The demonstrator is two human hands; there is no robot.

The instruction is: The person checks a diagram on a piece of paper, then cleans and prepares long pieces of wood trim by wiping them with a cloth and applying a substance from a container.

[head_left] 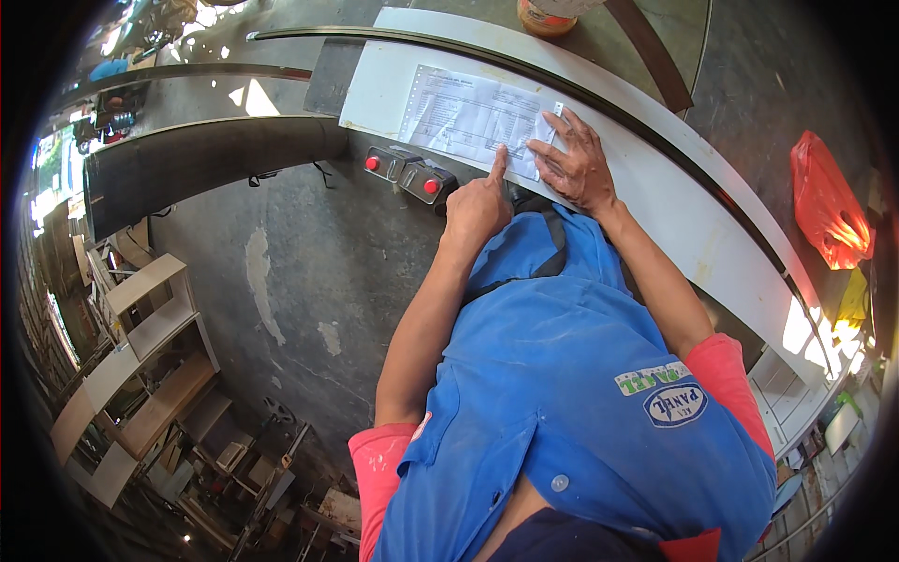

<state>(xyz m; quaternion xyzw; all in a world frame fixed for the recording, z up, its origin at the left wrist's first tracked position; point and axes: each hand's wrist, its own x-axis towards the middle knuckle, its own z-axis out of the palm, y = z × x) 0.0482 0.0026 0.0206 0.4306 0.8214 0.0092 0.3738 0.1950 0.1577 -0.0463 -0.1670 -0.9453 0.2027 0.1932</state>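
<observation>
A printed paper sheet [454,108] lies on a long white board [684,215]. My left hand [479,206] points at the sheet's lower part with its index finger stretched out and the other fingers curled, holding nothing. Just right of it, my right hand [571,159] rests on the sheet's right side with fingers spread and a little bent, covering part of it. A long dark metal rail [426,42] runs along the board above the sheet. Below the board's left part are two dark containers with red caps [423,183].
A dark curved panel [215,169] and another long strip [187,71] extend leftward. Wooden shelving and offcuts [150,318] stand lower left on grey floor [300,272]. A red plastic bag [824,197] and yellow item [852,304] lie at the right, an orange-lidded container [545,19] at the top.
</observation>
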